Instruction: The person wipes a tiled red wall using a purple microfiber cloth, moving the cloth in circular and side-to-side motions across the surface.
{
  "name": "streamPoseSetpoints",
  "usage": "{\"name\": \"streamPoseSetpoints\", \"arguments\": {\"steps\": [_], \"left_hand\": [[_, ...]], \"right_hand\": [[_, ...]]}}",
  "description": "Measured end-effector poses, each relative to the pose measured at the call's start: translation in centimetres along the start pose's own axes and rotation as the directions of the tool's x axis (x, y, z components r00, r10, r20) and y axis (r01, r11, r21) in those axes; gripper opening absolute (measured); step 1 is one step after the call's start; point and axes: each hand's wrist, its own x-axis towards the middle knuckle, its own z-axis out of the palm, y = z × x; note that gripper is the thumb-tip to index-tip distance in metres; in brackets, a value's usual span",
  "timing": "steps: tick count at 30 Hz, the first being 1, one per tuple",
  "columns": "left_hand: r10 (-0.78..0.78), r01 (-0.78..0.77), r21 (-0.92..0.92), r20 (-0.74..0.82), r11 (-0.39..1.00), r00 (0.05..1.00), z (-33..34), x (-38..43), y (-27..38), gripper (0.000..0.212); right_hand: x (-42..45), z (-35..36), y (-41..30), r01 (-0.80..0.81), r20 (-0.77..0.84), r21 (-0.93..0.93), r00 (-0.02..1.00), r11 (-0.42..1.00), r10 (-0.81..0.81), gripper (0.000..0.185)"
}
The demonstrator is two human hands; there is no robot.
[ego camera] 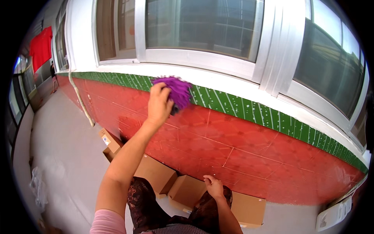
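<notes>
My left hand (159, 103) reaches up to the wall, its fingers closed on a fluffy purple chenille cleaning duster (178, 90). The duster lies against the green-painted ledge (233, 103) under the window, and a dark part shows at its lower edge. White streaks and drops mark the ledge to both sides of it. Lower down, my right hand (214, 186) hovers by my right knee with its fingers loosely curled and apart, and nothing shows in it. Below the ledge runs a red tiled wall (198, 137).
Cardboard boxes (156, 172) stand along the wall's foot, around my legs. A pale pipe (79, 95) runs down to the floor at left. A red shirt (41, 48) hangs farther off. Clear plastic (38, 188) lies on the floor; a white container (334, 215) stands at lower right.
</notes>
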Motion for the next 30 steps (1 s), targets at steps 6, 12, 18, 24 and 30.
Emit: {"name": "streamPoseSetpoints", "arguments": {"steps": [6, 12, 18, 24, 30], "left_hand": [[-0.269, 0.268, -0.045, -0.044, 0.962, 0.962, 0.1, -0.3, -2.7, 0.033], [0.154, -0.146, -0.118, 0.055, 0.982, 0.987, 1.8, 0.1, 5.8, 0.031], [-0.133, 0.126, -0.072, -0.09, 0.989, 0.987, 1.8, -1.1, -1.5, 0.033], [-0.531, 0.478, -0.292, -0.136, 0.828, 0.837, 3.1, -2.6, -4.1, 0.028], [-0.495, 0.459, -0.38, 0.006, 0.803, 0.869, 9.2, -6.6, 0.4, 0.025]], "right_hand": [[0.0, -0.2, -1.2, -0.008, 0.014, -0.034, 1.0, 0.999, 0.009, 0.022], [0.4, 0.4, -0.6, 0.057, -0.027, -0.001, 0.998, 0.998, -0.057, 0.022], [0.1, 0.6, -0.1, 0.053, -0.065, 0.009, 0.997, 0.999, -0.052, 0.022], [0.5, 0.0, 0.5, 0.046, -0.071, -0.01, 0.996, 0.999, -0.046, 0.021], [0.6, 0.6, 0.4, 0.066, -0.077, 0.012, 0.995, 0.998, -0.065, 0.021]]}}
